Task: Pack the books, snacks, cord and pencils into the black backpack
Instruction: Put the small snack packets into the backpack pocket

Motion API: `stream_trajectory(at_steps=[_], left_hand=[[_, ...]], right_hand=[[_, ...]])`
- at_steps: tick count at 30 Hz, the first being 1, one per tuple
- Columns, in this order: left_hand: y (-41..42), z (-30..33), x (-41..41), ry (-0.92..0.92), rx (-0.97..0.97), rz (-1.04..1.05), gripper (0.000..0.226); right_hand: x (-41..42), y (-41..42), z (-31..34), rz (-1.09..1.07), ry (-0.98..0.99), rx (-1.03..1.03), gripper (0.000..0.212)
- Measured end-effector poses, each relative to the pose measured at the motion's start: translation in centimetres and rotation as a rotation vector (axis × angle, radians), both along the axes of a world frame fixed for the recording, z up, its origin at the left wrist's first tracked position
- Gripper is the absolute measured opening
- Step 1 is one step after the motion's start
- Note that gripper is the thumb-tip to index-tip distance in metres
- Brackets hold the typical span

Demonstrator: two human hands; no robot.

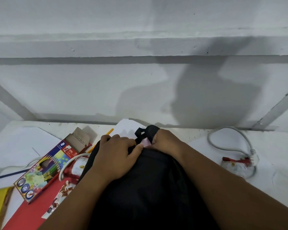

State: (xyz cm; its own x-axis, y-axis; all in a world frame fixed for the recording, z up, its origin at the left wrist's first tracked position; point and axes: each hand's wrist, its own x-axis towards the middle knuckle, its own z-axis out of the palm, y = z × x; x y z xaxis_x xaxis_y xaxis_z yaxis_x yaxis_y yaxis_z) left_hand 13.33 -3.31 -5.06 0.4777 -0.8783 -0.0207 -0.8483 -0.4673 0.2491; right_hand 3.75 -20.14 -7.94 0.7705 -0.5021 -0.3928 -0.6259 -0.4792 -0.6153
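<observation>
So you've got the black backpack (pixel 146 188) sitting right in front of you on the white tabletop (pixel 273 146), top end pointing toward the wall. Both your hands are up at the top of it: your left hand (pixel 118 155) is curled over the fabric, thumb pressed next to a small pink tag (pixel 146 142), and your right hand (pixel 165 141) is bunched up on the other side of that tag, fingers tucked in on the bag's top edge, though I can't tell exactly what they're pinching. The black carry loop (pixel 140 132) sticks up just past your knuckles. Off to your left there's the open colored pencil box (pixel 48 168) lying on a red book (pixel 32 213), with a red-and-white snack packet (pixel 76 168) and a white cord (pixel 68 165) right beside the bag. A yellow pencil (pixel 110 131) pokes out behind your left hand, over a white sheet (pixel 126 128). Over on your right, well apart from the bag, a grey cord (pixel 231 140) loops around another snack packet (pixel 234 166).
</observation>
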Motion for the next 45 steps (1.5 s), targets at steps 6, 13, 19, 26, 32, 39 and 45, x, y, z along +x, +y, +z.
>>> stream_trajectory(at_steps=[6,13,19,26,32,39,45], left_hand=[[0.0,-0.2,-0.1,0.029,-0.057,0.074,0.064],[-1.3,1.8,-0.1,0.186,0.028,0.101,0.084],[-2.5,3.0,-1.1,0.352,-0.077,0.101,0.049],[-1.5,4.6,-3.5,0.574,-0.343,-0.053,0.035],[-2.1,6.2,-8.3,0.752,-0.623,-0.039,0.029],[-1.4,5.3,-16.1,0.764,-0.726,0.047,0.023],[-0.5,3.5,-22.6,0.755,-0.593,0.120,0.050]], right_hand=[[-3.0,-0.5,-0.4,-0.032,-0.314,0.020,0.026],[-6.9,0.0,2.9,-0.003,-0.539,-0.117,0.021],[-9.4,0.9,6.0,0.047,-0.602,-0.291,0.047],[-13.1,1.2,9.2,-0.199,-0.859,-0.270,0.035],[-17.9,2.9,10.5,-0.411,-0.991,-0.044,0.029],[-25.4,5.1,8.1,-0.331,-0.755,0.138,0.077],[-31.3,6.2,5.3,-0.624,-0.812,0.133,0.056]])
